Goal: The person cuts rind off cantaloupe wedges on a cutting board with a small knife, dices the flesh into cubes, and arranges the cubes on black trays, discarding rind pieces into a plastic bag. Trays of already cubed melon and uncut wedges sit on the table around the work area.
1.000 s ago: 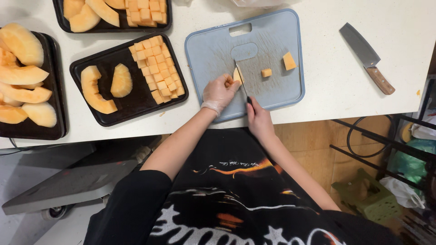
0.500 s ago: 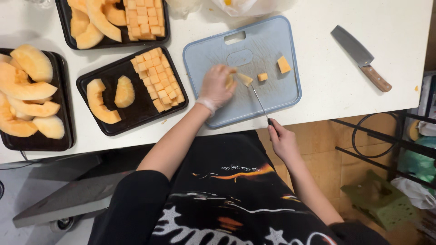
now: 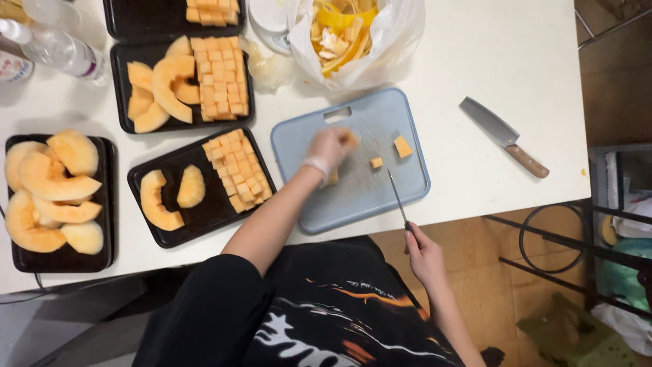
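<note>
My left hand [image 3: 329, 149], in a thin clear glove, is blurred over the blue cutting board [image 3: 353, 197] and closed on orange melon pieces [image 3: 349, 138]. Two melon cubes [image 3: 402, 146] lie loose on the board to its right. My right hand [image 3: 424, 253] is off the table's front edge, gripping the handle of a thin knife [image 3: 397, 197] whose blade points up over the board's right part.
A black tray [image 3: 210, 204] left of the board holds melon cubes and two wedges. More trays of melon stand at left [image 3: 109, 204] and behind [image 3: 129, 115]. A bag of peel [image 3: 353, 34], a cleaver [image 3: 502, 136] and a bottle [image 3: 54, 47] lie on the white table.
My right hand pulled the knife back off the board toward my body. My left hand gathered melon pieces on the board. The view shifted, showing more of the table's far side.
</note>
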